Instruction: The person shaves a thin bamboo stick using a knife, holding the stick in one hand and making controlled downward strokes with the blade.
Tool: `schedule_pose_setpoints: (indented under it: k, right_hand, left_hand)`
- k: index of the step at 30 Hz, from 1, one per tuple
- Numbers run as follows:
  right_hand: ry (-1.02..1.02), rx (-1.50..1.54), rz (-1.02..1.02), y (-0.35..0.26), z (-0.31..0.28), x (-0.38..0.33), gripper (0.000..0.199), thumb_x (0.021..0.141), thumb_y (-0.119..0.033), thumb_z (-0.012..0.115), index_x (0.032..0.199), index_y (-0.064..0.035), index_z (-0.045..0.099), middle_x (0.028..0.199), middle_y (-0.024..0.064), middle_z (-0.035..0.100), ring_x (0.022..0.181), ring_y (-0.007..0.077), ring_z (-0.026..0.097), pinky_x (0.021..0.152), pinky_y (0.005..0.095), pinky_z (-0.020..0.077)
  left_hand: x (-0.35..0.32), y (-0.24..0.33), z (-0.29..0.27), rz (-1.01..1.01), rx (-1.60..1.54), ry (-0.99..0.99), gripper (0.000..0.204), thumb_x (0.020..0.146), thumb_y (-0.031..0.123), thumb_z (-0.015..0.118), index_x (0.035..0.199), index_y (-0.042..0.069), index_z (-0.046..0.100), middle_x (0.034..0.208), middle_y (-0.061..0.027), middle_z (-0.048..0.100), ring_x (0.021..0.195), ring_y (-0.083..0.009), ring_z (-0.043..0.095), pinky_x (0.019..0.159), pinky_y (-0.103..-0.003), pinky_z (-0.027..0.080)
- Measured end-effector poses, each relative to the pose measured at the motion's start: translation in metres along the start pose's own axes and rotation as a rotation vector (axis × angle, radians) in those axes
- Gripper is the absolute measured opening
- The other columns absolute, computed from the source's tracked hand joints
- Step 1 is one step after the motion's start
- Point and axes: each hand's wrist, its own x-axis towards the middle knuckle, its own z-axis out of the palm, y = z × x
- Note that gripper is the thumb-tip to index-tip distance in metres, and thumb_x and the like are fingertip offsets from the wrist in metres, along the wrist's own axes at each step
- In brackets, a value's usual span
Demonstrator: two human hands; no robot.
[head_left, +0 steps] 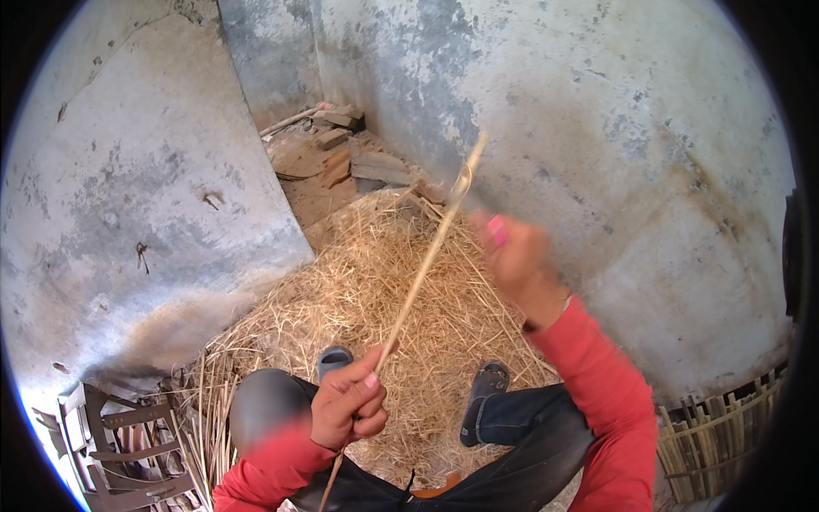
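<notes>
My left hand (348, 403) grips a long thin straw stalk (426, 260) near its lower end, above my left knee. The stalk slants up and to the right, its tip reaching the grey wall. My right hand (514, 256) is raised and blurred, just right of the stalk's upper half; whether it touches the stalk I cannot tell. Both sleeves are red. Below the hands lies a heap of loose straw (375, 282), with my two sandalled feet (486, 388) resting on it.
Rough grey plaster walls (648, 145) close in on both sides. Bricks and rubble (337, 145) lie in the far corner. A wooden frame (128, 444) stands at lower left, a bamboo slat basket (717, 435) at lower right.
</notes>
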Motion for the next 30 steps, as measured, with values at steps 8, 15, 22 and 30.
schedule_pose_setpoints:
  k: [8,15,22,30]
  right_hand:
    - [-0.077,0.094,0.050,-0.018,-0.037,-0.005,0.055,0.099,-0.046,0.061,0.062,-0.0053,0.059,0.050,0.0152,0.051,0.042,0.0329,0.050,0.042,0.0419,0.0392]
    - [-0.483,0.175,-0.155,-0.075,-0.021,-0.061,0.053,0.093,-0.054,0.064,0.067,-0.0076,0.065,0.053,0.0145,0.057,0.046,0.0322,0.060,0.044,0.0430,0.0462]
    - [-0.282,0.096,-0.101,-0.041,-0.008,-0.030,0.055,0.096,-0.050,0.062,0.065,-0.0056,0.064,0.052,0.0163,0.054,0.045,0.0338,0.058,0.043,0.0444,0.0435]
    - [-0.178,0.067,0.087,-0.008,-0.035,-0.007,0.053,0.098,-0.042,0.063,0.062,-0.0036,0.060,0.051,0.0174,0.050,0.044,0.0356,0.053,0.044,0.0438,0.0417]
  left_hand:
    - [-0.001,-0.001,-0.007,-0.119,-0.089,-0.098,0.049,0.110,0.019,0.040,0.156,0.005,0.033,0.062,0.0049,0.022,0.046,-0.0054,0.019,0.044,-0.024,0.019]
    - [0.004,0.000,-0.010,-0.185,-0.256,-0.011,0.050,0.111,0.022,0.039,0.158,0.007,0.030,0.063,0.0047,0.023,0.045,-0.0049,0.019,0.043,-0.023,0.019]
    - [-0.004,0.004,-0.011,-0.145,-0.210,-0.059,0.050,0.111,0.022,0.039,0.158,0.008,0.030,0.063,0.0046,0.023,0.045,-0.0052,0.019,0.042,-0.023,0.019]
    - [-0.003,0.001,-0.013,-0.216,-0.129,-0.085,0.049,0.111,0.022,0.038,0.157,0.009,0.032,0.061,0.0046,0.023,0.043,-0.0049,0.018,0.040,-0.023,0.018]
